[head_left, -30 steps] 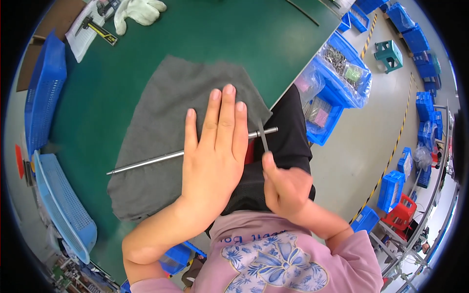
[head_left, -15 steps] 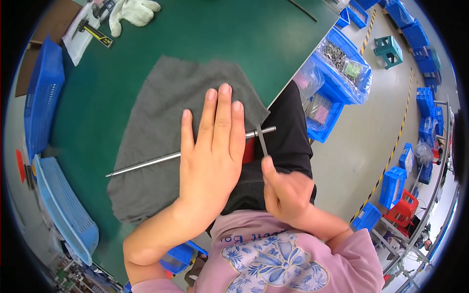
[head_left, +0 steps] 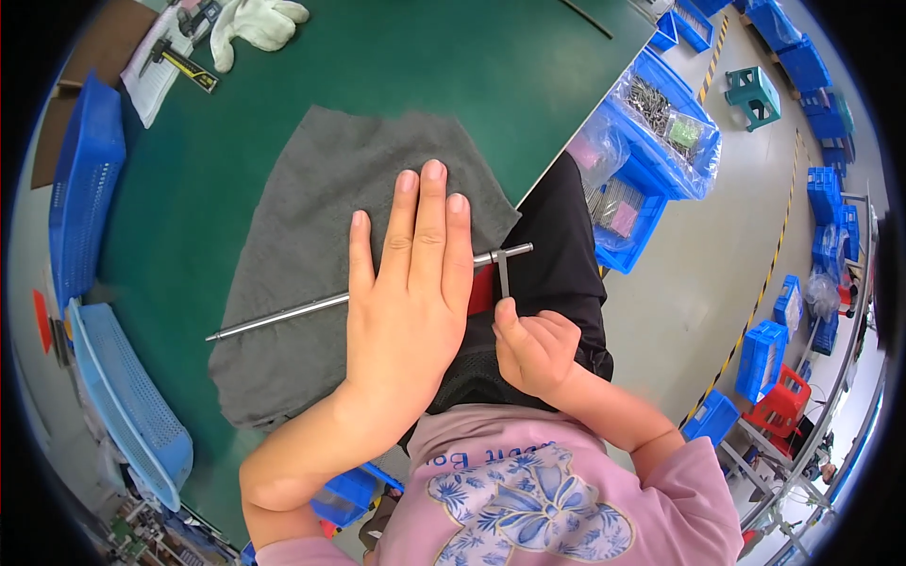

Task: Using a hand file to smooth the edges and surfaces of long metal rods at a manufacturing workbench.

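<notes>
A slim shiny metal rod (head_left: 283,320) lies across a grey cloth (head_left: 274,226) on the green table, its right end reaching past the table edge above my lap. My left hand (head_left: 408,292) is flat on top of the rod, fingers stretched out; the palm hides the rod's middle. Beyond the table edge, my right hand (head_left: 536,349) is closed around a thin flat metal strip (head_left: 503,278) that looks like a file. Its upper end meets the rod close to the rod's right tip. Something red (head_left: 482,289) shows below the rod there.
On the left stand a blue perforated basket (head_left: 85,189) and a light blue one (head_left: 127,406). A hammer (head_left: 179,64) and a white glove (head_left: 255,30) lie at the far left. Blue bins (head_left: 628,212) with metal parts sit beside the table's right edge. A green stool (head_left: 753,97) stands on the floor.
My right hand has moved slightly left and down with the strip, so less of the strip extends past the rod. My left hand and the rod stay in place.
</notes>
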A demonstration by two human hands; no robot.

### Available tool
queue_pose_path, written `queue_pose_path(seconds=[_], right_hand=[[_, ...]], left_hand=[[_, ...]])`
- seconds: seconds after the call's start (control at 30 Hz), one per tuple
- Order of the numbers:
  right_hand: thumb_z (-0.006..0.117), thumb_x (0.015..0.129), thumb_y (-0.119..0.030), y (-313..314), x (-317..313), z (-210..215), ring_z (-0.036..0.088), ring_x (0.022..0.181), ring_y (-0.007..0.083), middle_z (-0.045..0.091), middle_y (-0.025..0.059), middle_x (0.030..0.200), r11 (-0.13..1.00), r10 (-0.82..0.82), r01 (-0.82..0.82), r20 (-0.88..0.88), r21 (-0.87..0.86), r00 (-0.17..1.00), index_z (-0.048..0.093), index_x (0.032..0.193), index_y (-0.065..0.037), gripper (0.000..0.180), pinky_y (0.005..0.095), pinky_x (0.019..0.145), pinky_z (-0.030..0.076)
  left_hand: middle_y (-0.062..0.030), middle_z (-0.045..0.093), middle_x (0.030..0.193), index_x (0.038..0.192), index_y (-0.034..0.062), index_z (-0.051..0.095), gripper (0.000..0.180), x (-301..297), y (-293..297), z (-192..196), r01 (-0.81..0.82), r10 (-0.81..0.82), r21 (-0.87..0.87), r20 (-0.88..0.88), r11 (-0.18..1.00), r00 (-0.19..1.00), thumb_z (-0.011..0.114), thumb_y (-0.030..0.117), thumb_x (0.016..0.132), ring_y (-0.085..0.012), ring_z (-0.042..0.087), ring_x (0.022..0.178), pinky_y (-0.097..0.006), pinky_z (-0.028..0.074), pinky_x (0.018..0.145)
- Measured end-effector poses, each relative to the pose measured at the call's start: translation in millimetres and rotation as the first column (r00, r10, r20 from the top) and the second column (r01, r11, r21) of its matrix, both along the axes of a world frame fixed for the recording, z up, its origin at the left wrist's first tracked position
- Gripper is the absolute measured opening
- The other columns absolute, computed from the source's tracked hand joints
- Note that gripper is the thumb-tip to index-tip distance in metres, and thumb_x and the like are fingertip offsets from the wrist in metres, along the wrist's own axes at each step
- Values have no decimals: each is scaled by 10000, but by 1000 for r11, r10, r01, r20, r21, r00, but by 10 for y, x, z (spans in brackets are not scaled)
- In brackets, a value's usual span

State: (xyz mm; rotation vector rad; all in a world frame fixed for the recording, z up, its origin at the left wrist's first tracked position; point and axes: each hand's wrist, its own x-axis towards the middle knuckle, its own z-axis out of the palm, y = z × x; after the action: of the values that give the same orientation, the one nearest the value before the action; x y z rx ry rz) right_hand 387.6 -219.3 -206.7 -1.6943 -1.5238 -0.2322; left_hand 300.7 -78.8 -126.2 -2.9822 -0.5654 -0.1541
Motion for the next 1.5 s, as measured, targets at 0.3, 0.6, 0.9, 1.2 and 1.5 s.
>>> queue_pose_path(seconds=[0.3,0.6,0.9,1.2,1.5], right_hand=[[684,685,80,76,95,-56,464,429,158,522,39,590,999,16,-19,77,37,997,583,1126,120,454,266,423,368],[693,676,75,267,244,-51,443,423,162,489,30,574,992,12,-25,103,121,995,579,1137,113,476,273,418,353],[678,687,38,338,242,59,399,393,146,390,-2,516,989,-30,25,34,145,999,664,1017,32,331,281,391,314],[666,733,7,192,153,398,485,399,172,533,37,551,997,-65,65,-2,-35,998,640,1101,34,370,286,403,358],[656,744,14,254,211,443,499,409,178,540,53,563,998,-66,64,-83,-27,994,650,1109,16,365,296,412,377]], left_hand=[[-214,352,1458,1331,-42,396,555,-30,-32,-3,6,-6,-1,3,1000,1000,549,122,824,-341,380,1339,-555,356,1024],[-207,339,1469,1330,-37,404,547,32,11,-39,5,-5,5,15,1000,1000,544,124,826,-338,368,1346,-547,356,1027],[-206,322,1480,1321,-15,451,522,40,-13,6,-23,25,32,-42,999,999,499,194,845,-329,326,1371,-545,296,1066],[-235,363,1445,1296,-49,460,518,-34,-127,-127,5,-4,-6,108,1000,994,512,153,821,-340,377,1339,-558,322,1044],[-228,367,1443,1317,-43,437,530,14,-78,-111,4,-1,-48,81,999,997,499,157,830,-334,367,1346,-548,315,1054]])
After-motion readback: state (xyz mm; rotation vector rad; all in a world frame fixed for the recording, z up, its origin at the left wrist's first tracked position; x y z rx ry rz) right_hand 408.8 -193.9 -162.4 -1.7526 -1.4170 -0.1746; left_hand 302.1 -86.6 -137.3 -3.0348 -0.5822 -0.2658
